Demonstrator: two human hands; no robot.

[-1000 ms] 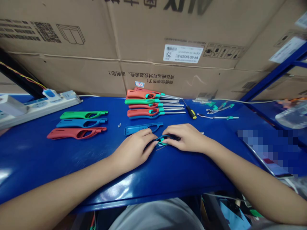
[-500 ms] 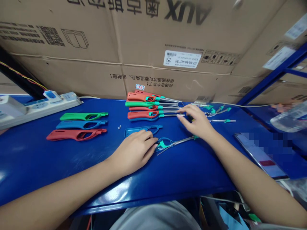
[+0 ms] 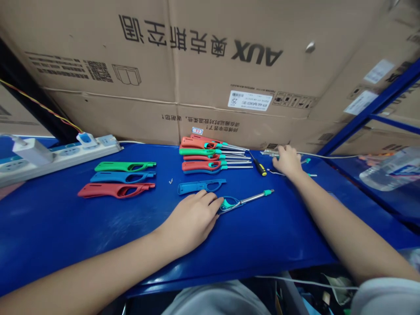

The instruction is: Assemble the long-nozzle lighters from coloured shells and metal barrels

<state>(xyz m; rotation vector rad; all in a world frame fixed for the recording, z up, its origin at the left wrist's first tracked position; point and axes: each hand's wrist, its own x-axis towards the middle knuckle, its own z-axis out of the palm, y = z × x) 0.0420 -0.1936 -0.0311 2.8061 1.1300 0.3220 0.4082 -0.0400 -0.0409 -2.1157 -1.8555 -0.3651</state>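
My left hand is closed around a blue gas lighter with a green trigger; the hand covers its handle. Its metal tube points right and carries a green piece at the tip. My right hand reaches to the back right, fingers apart and bent down over loose metal tubes and green parts, partly covering them. To its left lies a yellow and black screwdriver. Just above my left hand is an empty blue handle shell.
Several lighters with tubes lie stacked against the cardboard box. Green, blue and red handle shells form a column at left, with tiny metal pieces nearby. A power strip stands far left, a clear plastic bottle far right.
My right hand has moved right and back, away from the screwdriver, which now shows uncovered. My left hand stays at the blue lighter. The view has tilted upward.
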